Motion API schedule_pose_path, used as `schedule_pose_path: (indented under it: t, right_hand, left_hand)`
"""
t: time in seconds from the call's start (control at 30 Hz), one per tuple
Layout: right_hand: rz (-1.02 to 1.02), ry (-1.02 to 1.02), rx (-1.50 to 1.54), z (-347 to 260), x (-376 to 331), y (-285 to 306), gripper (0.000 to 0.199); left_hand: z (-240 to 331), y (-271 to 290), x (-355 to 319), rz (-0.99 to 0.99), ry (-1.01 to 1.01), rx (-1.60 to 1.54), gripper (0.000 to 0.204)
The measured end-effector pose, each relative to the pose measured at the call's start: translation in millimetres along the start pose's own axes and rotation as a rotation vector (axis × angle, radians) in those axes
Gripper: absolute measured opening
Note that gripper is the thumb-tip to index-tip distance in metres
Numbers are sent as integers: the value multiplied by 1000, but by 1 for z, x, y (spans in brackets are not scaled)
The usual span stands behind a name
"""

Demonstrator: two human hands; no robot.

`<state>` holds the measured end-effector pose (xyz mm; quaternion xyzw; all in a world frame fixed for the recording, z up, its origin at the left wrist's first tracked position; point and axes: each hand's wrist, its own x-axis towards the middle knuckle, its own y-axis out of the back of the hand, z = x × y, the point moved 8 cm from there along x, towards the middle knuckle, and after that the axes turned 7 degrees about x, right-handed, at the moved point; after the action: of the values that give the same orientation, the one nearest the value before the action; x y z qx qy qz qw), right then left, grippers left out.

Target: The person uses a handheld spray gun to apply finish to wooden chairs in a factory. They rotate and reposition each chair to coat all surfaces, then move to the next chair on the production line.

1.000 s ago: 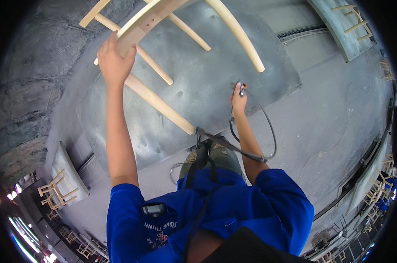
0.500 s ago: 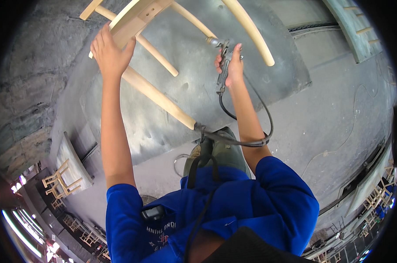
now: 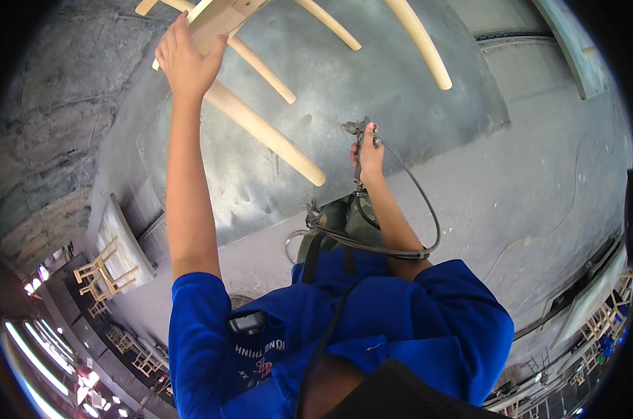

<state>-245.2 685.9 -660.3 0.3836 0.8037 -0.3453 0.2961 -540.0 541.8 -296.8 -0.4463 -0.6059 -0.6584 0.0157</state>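
- Gripping the seat frame of an upturned wooden chair (image 3: 260, 77), the left hand (image 3: 185, 64) has its fingers wrapped over the pale edge and its thumb spread to the side; held like that at full arm's reach, the chair is steadied and its underside and legs are turned towards the person
- Closing round the handle of a small spray gun (image 3: 358, 133), the right hand (image 3: 369, 157) points the nozzle up and to the left, towards the chair legs; the gun sits well apart from the wood, which looks like a spraying stance and not a touching one
- Running from the gun's base, a dark hose (image 3: 428, 223) loops out to the right and back along the forearm to the person's waist, slack enough, it seems, to let the wrist swing freely
- Reaching out from the seat frame, four pale round legs fan across the upper part of the view, bare and unfinished in colour, with the nearest leg slanting down towards the gun
- Behind the chair stands a grey, stained backing panel (image 3: 344, 91), probably set there to catch overspray
- Farther out, a grey concrete floor (image 3: 540, 195) spreads to the right, and more pale wooden chairs (image 3: 103, 272) wait by a board at the lower left, apart from the work
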Motion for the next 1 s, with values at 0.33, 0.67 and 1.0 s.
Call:
schedule_pose_path:
  t: [0.33, 0.67, 1.0]
  right_hand:
    - [-384, 293, 52, -86, -86, -64, 48]
    - [-258, 927, -172, -215, -164, -8, 53]
    - [-520, 671, -118, -201, -231, 4, 45]
  left_hand:
    - [-1, 26, -7, -94, 118, -322, 55]
    - [12, 37, -19, -149, 94, -379, 54]
    - [11, 52, 1, -317, 15, -178, 52]
